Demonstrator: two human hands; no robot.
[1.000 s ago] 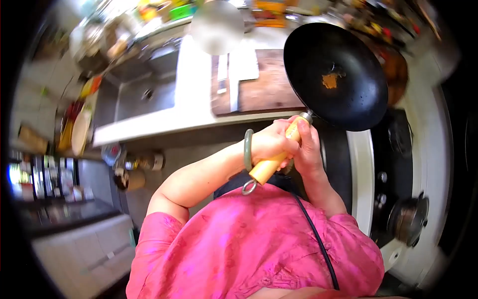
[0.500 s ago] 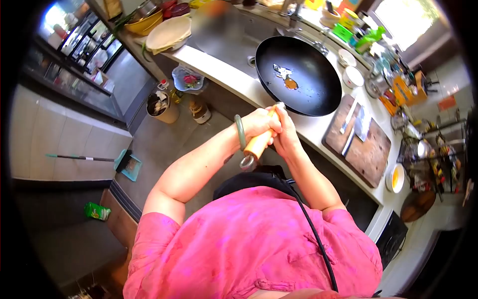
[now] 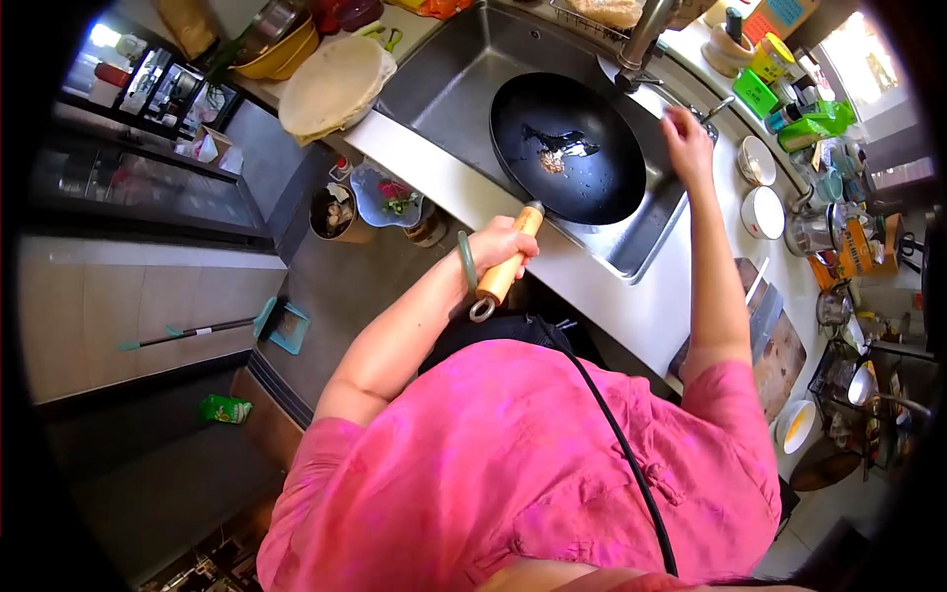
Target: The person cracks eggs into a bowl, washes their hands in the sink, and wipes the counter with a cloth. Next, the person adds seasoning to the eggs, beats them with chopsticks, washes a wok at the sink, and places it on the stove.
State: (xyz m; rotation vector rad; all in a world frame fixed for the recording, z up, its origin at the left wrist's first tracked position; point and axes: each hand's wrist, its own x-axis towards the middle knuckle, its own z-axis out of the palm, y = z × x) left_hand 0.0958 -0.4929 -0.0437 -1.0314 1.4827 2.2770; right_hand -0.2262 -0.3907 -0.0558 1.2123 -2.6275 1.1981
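A black wok (image 3: 607, 148) is held over the sink (image 3: 449, 64), with a shiny wet patch and a small light-brown spot inside it. My left hand (image 3: 498, 247) is closed round its wooden handle (image 3: 505, 271), which ends in a metal ring. My right hand (image 3: 688, 143) is in the air at the right of the wok, apart from it, with loosely bent fingers and nothing visible in them. The faucet (image 3: 646, 44) rises just beyond that hand, and a metal lever (image 3: 718, 111) sits close to its right.
White bowls (image 3: 763, 212) line the counter at right. A cutting board (image 3: 784, 365) with knives lies nearer me, partly behind my right arm, beside a bowl of yellow liquid (image 3: 796, 426). Left of the sink is a round pale lid (image 3: 330, 89). A bin (image 3: 340, 212) stands below.
My right hand has let go of the wok handle and moved up and right toward the faucet. The wok has shifted slightly left, and the view has turned.
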